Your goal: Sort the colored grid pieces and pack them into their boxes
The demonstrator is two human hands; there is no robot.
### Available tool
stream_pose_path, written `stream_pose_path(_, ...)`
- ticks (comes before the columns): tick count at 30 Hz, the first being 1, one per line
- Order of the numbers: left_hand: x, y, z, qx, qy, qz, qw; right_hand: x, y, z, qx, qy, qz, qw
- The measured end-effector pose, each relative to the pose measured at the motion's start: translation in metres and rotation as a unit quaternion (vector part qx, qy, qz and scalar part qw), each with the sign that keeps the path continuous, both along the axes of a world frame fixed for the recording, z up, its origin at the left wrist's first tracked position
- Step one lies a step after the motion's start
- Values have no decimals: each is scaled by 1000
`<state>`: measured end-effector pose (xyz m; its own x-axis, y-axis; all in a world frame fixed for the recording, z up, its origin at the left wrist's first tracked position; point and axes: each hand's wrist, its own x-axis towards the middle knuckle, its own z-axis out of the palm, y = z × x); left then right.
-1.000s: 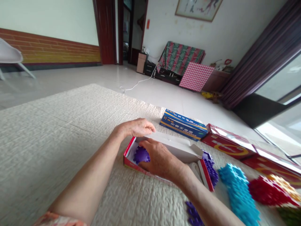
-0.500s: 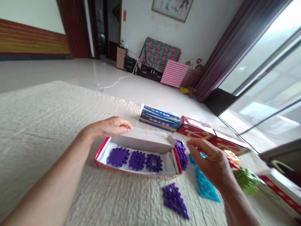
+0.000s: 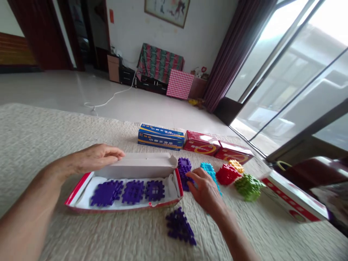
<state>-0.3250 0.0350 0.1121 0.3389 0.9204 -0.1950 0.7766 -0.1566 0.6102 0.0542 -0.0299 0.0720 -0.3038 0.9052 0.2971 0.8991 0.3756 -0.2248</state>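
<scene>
A shallow open box (image 3: pixel 179 183) with red edges and a white lining lies in front of me, its white lid flap (image 3: pixel 144 159) raised at the back. Inside sit three piles of purple interlocking plastic squares (image 3: pixel 133 191) in a row. My left hand (image 3: pixel 100 157), fingers stretched out, is at the left end of the flap. Just right of the box, my right hand (image 3: pixel 205 188) reaches to a purple stack of pieces (image 3: pixel 184 166), thumb and finger apart at its side; whether they touch is unclear. Purple triangular pieces (image 3: pixel 181 226) lie in front.
Beyond my right hand are blue pieces (image 3: pixel 208 169), red pieces (image 3: pixel 227 174), yellow pieces (image 3: pixel 236 165) and green pieces (image 3: pixel 248 186). A blue box (image 3: pixel 160 139) and two red boxes (image 3: pixel 202 143) line the back. A white-and-red box (image 3: pixel 295 195) stands at right on the quilted cover (image 3: pixel 122 235).
The view has turned to the right. My right hand has come down to the purple stack beside the box. My left hand stays by the lid flap.
</scene>
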Motion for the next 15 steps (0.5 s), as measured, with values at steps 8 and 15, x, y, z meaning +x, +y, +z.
stream_pose_path(8,2,-2,1,-11,-20,13,1000,-5,-3,4,-11,1,-4,1000)
stream_pose_path(15,0,1,-1,-10,-6,6,1000,1,-6,16,-78,94,22,992)
